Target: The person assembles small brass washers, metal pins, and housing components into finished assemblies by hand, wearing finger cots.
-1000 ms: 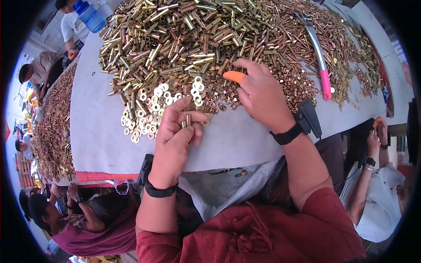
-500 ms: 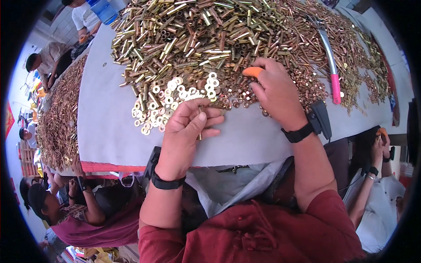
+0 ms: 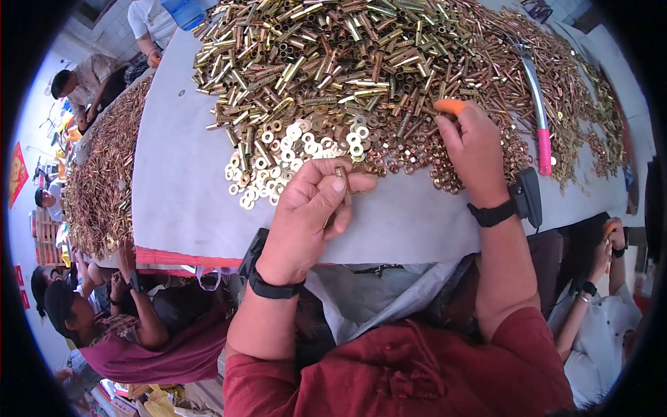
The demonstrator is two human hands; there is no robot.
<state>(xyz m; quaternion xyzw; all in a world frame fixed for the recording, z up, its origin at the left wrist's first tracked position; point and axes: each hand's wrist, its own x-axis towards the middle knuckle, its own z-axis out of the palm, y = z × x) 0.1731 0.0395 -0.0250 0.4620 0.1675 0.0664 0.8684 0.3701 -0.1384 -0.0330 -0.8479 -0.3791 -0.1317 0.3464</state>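
Note:
Between thumb and fingers of my left hand (image 3: 306,208) a small brass-coloured metal sleeve (image 3: 342,182) stands roughly upright, its top end showing. That hand is just in front of the shiny washers (image 3: 267,163) spread on the table. My right hand (image 3: 476,149) hovers at the near edge of the heap, by the small copper-coloured nuts (image 3: 445,174). An orange finger cover (image 3: 450,106) is on its index finger, which is apart from the thumb; the remaining fingers are mostly hidden. Behind both hands rises a big pile of metal sleeves (image 3: 333,59).
A tool with a pink handle (image 3: 544,151) lies on the pile at right. The grey tabletop (image 3: 170,160) has a red front edge (image 3: 167,257). Another heap of metal parts (image 3: 104,181) covers a table at left. Co-workers sit at left and right. A pale sheet (image 3: 382,295) hangs below the edge.
My right hand has moved right along the pile, and its thumb and index finger have shifted. My left hand has turned the sleeve, whose end now shows. The whole view has shifted slightly.

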